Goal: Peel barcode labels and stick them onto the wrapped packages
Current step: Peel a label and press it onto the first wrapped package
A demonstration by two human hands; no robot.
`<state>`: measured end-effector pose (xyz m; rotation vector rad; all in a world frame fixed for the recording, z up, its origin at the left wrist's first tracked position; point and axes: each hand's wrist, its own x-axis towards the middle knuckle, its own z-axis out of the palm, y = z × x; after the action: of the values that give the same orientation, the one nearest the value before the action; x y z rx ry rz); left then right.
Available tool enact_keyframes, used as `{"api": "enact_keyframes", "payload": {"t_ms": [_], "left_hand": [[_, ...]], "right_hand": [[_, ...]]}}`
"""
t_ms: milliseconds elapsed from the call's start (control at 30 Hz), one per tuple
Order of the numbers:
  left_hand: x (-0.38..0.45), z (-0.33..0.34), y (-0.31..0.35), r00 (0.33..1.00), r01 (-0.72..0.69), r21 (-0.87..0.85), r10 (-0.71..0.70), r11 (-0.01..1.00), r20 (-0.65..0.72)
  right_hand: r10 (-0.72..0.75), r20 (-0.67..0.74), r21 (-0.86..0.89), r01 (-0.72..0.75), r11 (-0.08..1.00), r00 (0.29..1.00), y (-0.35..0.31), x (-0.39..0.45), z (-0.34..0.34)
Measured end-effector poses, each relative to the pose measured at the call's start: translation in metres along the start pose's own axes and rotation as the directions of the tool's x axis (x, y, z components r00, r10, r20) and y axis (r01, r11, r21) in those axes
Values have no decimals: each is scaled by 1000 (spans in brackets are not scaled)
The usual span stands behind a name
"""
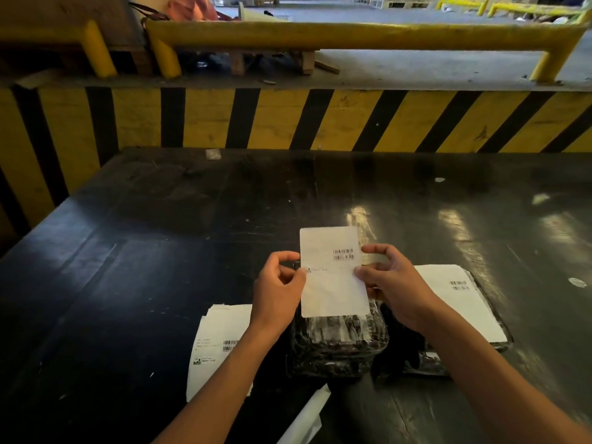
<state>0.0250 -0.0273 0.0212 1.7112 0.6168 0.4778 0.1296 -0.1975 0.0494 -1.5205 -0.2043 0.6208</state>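
I hold a white barcode label point(333, 274) upright above a dark wrapped package point(339, 344) that lies on the table's near middle. My left hand point(277, 290) pinches the label's left edge, and my right hand point(389, 285) grips its right edge. To the right lies a second wrapped package point(429, 363) with a white label point(464, 302) on its top. A stack of barcode labels point(214, 347) lies flat on the table to the left, partly hidden by my left forearm.
The black table point(160, 251) stretches far ahead, with small paper scraps point(576, 282) on its right side. A white paper strip point(307, 415) lies at the near edge. Behind the table rise a yellow-and-black striped wall point(288, 116) and yellow rails point(352, 35).
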Motion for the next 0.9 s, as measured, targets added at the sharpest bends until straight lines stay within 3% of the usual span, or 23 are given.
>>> {"api": "enact_keyframes", "payload": {"t_ms": [133, 400, 900], "left_hand": [[-5, 4, -11, 997, 29, 123, -38, 992, 68], [-4, 17, -22, 994, -16, 232, -11, 973, 113], [-3, 24, -31, 996, -29, 414, -8, 910, 88]], "right_hand": [[55, 10, -132, -53, 990, 998, 19, 4, -4], [-45, -26, -395, 31, 918, 999, 27, 11, -9], [-17, -33, -576, -5, 818, 999, 40, 21, -15]]}}
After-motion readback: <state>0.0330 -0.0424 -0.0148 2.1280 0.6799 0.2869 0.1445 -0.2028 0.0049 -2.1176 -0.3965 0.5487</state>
